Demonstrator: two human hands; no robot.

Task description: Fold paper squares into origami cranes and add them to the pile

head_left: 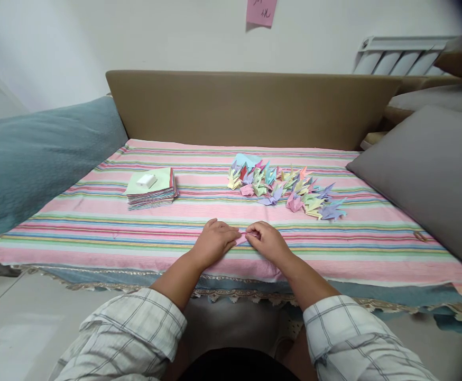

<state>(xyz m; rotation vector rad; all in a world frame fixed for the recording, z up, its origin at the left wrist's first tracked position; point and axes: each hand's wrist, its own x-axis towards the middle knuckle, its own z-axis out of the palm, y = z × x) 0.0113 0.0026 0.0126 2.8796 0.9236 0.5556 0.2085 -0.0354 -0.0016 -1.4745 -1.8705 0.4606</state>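
Note:
A small folded piece of pink paper (240,239) lies low on the striped cloth, between my two hands. My left hand (216,242) is closed on its left end, fingers together and partly covering it. At the other end my right hand (268,242) pinches the paper between thumb and curled fingers. How the paper is folded underneath is hidden. Beyond my right hand, several folded paper cranes (270,193) in many colours sit in a cluster. A stack of square coloured paper (151,194) stands to the left, with a small white block (146,181) on top.
The striped cloth (96,233) covers a sofa seat with a brown backrest (250,108). A blue-covered armrest (48,153) bounds the left, grey cushions (429,174) the right. A light blue paper piece (247,160) lies behind the cranes. A small brown object (420,236) lies near the cushion.

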